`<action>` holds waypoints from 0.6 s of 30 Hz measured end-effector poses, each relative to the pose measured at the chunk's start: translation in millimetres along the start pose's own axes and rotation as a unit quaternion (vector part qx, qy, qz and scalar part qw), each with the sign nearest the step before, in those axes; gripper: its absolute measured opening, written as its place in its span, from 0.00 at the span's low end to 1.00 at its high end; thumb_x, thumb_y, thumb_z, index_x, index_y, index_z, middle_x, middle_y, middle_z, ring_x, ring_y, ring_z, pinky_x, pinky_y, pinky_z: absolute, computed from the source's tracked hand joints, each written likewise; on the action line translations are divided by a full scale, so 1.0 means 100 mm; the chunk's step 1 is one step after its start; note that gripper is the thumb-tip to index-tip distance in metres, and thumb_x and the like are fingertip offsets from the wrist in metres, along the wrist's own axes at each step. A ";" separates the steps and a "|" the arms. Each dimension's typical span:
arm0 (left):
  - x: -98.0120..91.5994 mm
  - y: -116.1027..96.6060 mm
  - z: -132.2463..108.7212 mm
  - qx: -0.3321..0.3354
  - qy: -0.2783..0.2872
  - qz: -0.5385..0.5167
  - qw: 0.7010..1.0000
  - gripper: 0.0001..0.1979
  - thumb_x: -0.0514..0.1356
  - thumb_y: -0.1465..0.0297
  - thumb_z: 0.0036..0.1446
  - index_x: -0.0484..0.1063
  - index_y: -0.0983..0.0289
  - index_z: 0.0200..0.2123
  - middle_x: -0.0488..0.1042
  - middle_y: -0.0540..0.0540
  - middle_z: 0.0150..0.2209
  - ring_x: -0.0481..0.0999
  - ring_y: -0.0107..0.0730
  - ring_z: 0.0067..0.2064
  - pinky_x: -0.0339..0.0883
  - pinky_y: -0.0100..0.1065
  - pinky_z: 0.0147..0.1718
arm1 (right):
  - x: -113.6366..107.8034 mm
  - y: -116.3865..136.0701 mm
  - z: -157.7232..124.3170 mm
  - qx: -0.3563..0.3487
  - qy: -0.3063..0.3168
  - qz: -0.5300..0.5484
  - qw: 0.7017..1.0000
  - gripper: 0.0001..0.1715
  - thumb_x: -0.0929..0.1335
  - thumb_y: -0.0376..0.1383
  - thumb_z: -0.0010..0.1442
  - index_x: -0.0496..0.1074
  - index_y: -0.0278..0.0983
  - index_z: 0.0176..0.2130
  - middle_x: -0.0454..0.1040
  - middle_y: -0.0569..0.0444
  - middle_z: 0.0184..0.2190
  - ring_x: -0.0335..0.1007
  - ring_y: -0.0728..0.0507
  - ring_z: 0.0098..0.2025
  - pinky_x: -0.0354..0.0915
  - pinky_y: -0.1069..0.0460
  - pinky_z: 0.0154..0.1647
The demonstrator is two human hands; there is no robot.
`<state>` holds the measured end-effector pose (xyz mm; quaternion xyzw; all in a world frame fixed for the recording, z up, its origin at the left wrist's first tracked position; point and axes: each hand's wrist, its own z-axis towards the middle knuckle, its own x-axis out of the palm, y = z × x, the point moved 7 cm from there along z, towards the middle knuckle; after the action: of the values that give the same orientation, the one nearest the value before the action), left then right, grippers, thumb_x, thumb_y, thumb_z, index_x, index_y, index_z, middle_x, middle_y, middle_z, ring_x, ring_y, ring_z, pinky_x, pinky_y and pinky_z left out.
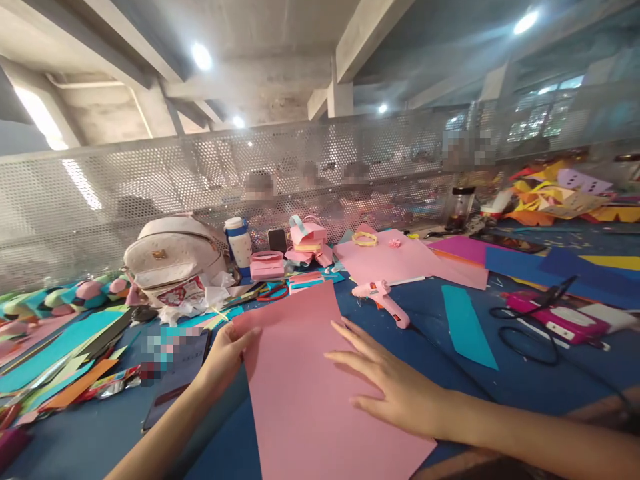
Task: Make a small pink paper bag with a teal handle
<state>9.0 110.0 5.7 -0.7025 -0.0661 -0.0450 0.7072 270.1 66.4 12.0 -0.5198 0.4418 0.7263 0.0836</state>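
Note:
A large pink sheet of paper (300,400) lies before me on the blue table. Its left edge is pinched by my left hand (227,350), thumb on top and fingers underneath. Over the right part of the sheet my right hand (380,380) is stretched out, fingers spread, fingertips near or on the paper. Beyond it rests a pink hot glue gun (383,299) with a glue stick and black cord. A teal paper strip (465,327) is to its right. Scissors with red handles (273,292) sit behind the sheet's far edge.
A phone (183,373) and coloured paper scraps (80,383) lie at left. Behind stand a white backpack (175,253), a bottle (237,247) and folded pink paper pieces (307,243). At right is a magenta power strip (555,317) with cables. A perforated metal screen (200,173) borders the table.

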 end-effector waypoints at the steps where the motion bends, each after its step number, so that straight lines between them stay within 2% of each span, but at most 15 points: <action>1: -0.01 0.02 0.01 -0.008 -0.003 -0.011 1.000 0.14 0.72 0.64 0.43 0.76 0.68 0.27 0.79 0.55 0.24 0.76 0.35 0.23 0.70 0.31 0.24 | -0.01 -0.02 0.01 0.012 -0.010 0.007 1.000 0.36 0.70 0.36 0.57 0.61 0.49 0.63 0.31 0.57 0.72 0.25 0.36 0.72 0.41 0.37 0.69; 3: -0.04 0.05 0.02 -0.022 -0.020 -0.036 0.999 0.15 0.73 0.65 0.41 0.76 0.67 0.29 0.80 0.55 0.26 0.77 0.34 0.23 0.71 0.31 0.25 | -0.03 -0.04 0.05 0.021 -0.026 0.034 0.999 0.34 0.70 0.35 0.57 0.64 0.51 0.61 0.29 0.60 0.72 0.25 0.36 0.72 0.43 0.39 0.69; 4: -0.06 0.07 0.02 -0.036 -0.035 -0.040 0.998 0.16 0.74 0.65 0.39 0.76 0.68 0.30 0.80 0.56 0.26 0.78 0.36 0.24 0.72 0.31 0.25 | -0.03 -0.04 0.08 0.021 -0.026 0.058 0.998 0.34 0.70 0.34 0.57 0.64 0.51 0.60 0.28 0.59 0.72 0.29 0.35 0.72 0.46 0.40 0.68; 7: -0.13 0.05 0.02 -0.029 -0.093 -0.074 0.993 0.19 0.75 0.68 0.36 0.76 0.68 0.33 0.81 0.56 0.28 0.80 0.38 0.28 0.73 0.30 0.25 | 0.01 -0.03 0.14 0.022 -0.008 0.137 0.990 0.33 0.69 0.35 0.59 0.63 0.49 0.61 0.27 0.55 0.72 0.53 0.37 0.67 0.60 0.45 0.63; 8: -0.13 0.04 0.01 -0.030 -0.097 -0.079 0.992 0.19 0.74 0.69 0.37 0.77 0.68 0.35 0.81 0.55 0.28 0.81 0.39 0.30 0.73 0.29 0.26 | 0.02 -0.01 0.16 0.018 -0.010 0.139 0.990 0.33 0.69 0.35 0.59 0.62 0.49 0.62 0.27 0.54 0.72 0.55 0.38 0.66 0.61 0.45 0.62; 9: -0.14 0.00 0.00 -0.017 -0.099 -0.082 0.992 0.19 0.74 0.70 0.38 0.77 0.67 0.36 0.81 0.55 0.28 0.81 0.38 0.31 0.74 0.29 0.28 | 0.01 0.00 0.17 0.010 -0.018 0.126 0.992 0.33 0.69 0.35 0.59 0.61 0.49 0.62 0.27 0.54 0.72 0.53 0.37 0.67 0.61 0.44 0.62; 12: -0.20 -0.08 -0.02 0.023 -0.122 -0.079 0.989 0.13 0.73 0.71 0.41 0.76 0.66 0.32 0.76 0.49 0.21 0.78 0.32 0.25 0.72 0.26 0.24 | -0.02 0.00 0.18 -0.008 -0.056 0.070 0.996 0.34 0.69 0.33 0.59 0.61 0.50 0.62 0.29 0.56 0.72 0.38 0.35 0.71 0.57 0.40 0.64; 13: -0.21 -0.08 -0.02 0.029 -0.125 -0.078 0.989 0.11 0.72 0.71 0.42 0.76 0.65 0.30 0.75 0.48 0.20 0.76 0.30 0.23 0.71 0.25 0.23 | -0.02 -0.02 0.18 -0.005 -0.068 0.068 0.995 0.34 0.69 0.33 0.59 0.61 0.50 0.62 0.29 0.56 0.72 0.38 0.35 0.71 0.57 0.40 0.64; 15: -0.24 -0.07 -0.02 0.032 -0.125 -0.081 0.988 0.09 0.71 0.72 0.44 0.75 0.65 0.27 0.74 0.48 0.19 0.74 0.27 0.22 0.69 0.24 0.22 | -0.05 -0.09 0.19 0.013 -0.092 0.081 0.992 0.34 0.68 0.34 0.60 0.59 0.51 0.63 0.30 0.55 0.72 0.46 0.37 0.69 0.60 0.42 0.63; 18: -0.26 -0.03 -0.02 0.033 -0.139 -0.101 0.985 0.10 0.71 0.72 0.43 0.72 0.64 0.24 0.75 0.47 0.21 0.75 0.25 0.24 0.70 0.24 0.26 | -0.09 -0.19 0.20 0.040 -0.116 0.081 0.989 0.32 0.68 0.36 0.60 0.60 0.50 0.62 0.37 0.54 0.72 0.55 0.38 0.66 0.62 0.44 0.62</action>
<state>-17.4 107.2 4.0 -0.6677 -0.2357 -0.0160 0.7059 271.4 94.8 10.3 -0.3904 0.4982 0.7683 0.0958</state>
